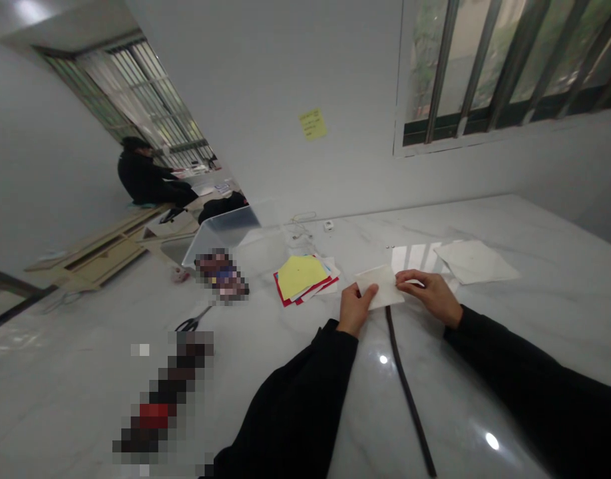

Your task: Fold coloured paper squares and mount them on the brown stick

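A folded white sheet of paper (383, 278) is held up between my hands over the marble-patterned table. My left hand (355, 309) grips its lower left side, the thumb lying on top. At the right edge, my right hand (430, 293) pinches the same paper between thumb and fingers. Beneath the paper a long dark strip (405, 379) runs toward the table's near side; its far end is hidden. Left of my hands lies a stack of coloured paper (303, 278), yellow on top with red and white below. Another white sheet (478, 261) rests to the right.
Scissors (190, 322) lie on the table's left part, near two pixelated objects. A clear plastic bin (220, 229) stands at the back left. A white plug (328, 226) and cable lie by the wall. Farther off sits another person (143, 173) in black.
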Tool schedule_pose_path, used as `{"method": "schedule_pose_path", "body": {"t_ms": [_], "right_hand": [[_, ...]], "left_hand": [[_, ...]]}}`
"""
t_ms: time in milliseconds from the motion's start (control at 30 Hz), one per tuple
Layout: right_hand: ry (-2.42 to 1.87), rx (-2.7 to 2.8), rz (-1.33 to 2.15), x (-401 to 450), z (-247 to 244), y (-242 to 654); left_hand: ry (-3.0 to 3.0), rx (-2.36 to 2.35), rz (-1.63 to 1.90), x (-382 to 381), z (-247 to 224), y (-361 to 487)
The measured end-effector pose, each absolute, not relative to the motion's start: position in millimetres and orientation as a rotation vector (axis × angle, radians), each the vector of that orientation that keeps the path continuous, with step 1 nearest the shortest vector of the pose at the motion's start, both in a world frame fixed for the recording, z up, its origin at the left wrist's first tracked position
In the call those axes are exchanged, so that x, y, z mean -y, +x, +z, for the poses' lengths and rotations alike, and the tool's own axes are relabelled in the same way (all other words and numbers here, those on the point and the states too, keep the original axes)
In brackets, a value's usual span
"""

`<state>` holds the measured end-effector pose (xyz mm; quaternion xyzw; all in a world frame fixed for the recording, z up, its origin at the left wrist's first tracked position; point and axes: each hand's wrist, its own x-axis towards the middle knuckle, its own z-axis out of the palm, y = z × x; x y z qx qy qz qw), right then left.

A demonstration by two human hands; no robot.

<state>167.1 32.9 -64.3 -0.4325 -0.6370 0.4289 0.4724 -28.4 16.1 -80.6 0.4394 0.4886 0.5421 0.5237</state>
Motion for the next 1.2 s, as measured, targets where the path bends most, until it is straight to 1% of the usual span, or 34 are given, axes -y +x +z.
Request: {"method": "schedule_pose_path", "body": {"t_ms": [100, 533, 733, 1033, 1200], "right_hand": [[-0.994, 1.606, 1.045, -32.6, -66.3, 165.1], [-1.036, 1.837, 0.833, -23.8, -60.6, 159.4], [-1.071, 1.848, 0.815, -23.5, -65.1, 160.8], [-1.098, 1.685, 1.163, -17.5, -62.4, 156.6], [-1.063, 1.638, 1.201, -14.3, -58.7, 155.3]], "left_hand": [[1.065, -1.149, 1.281, -14.5, -78.0, -27.2], [1.172, -1.108, 1.245, -7.5, -69.7, -21.6], [1.172, -1.104, 1.249, -2.5, -67.4, -20.0], [1.2, -1.117, 1.231, -2.0, -65.8, -21.6], [1.231, -1.061, 1.19, -2.2, -65.6, -23.6]]}}
